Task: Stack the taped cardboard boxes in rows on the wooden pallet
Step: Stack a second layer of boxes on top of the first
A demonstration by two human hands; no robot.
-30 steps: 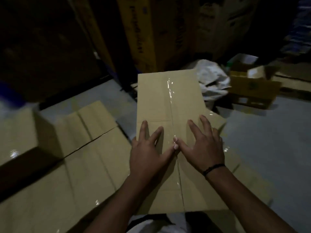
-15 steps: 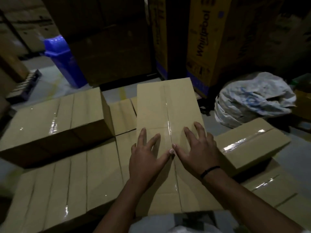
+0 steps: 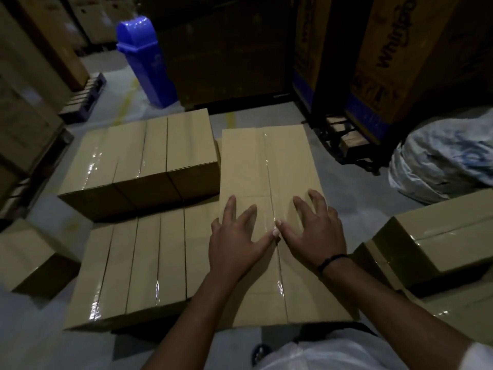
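Observation:
A long taped cardboard box lies in front of me with a shiny tape seam down its middle. My left hand and my right hand both rest flat on its top with fingers spread, thumbs meeting at the seam. Left of it a low row of taped boxes stands side by side. Behind that row a second tier of taped boxes sits higher. The pallet under them is hidden.
Two more taped boxes lie at the right, and a single box at the left. A blue plastic bin stands at the back. Tall printed cartons and a white sack fill the right rear. An empty pallet lies far left.
The view has swung left, bringing the stacked rows and the blue bin into sight. The box under my hands has come along beside the stacked rows. Both hands keep the same flat position.

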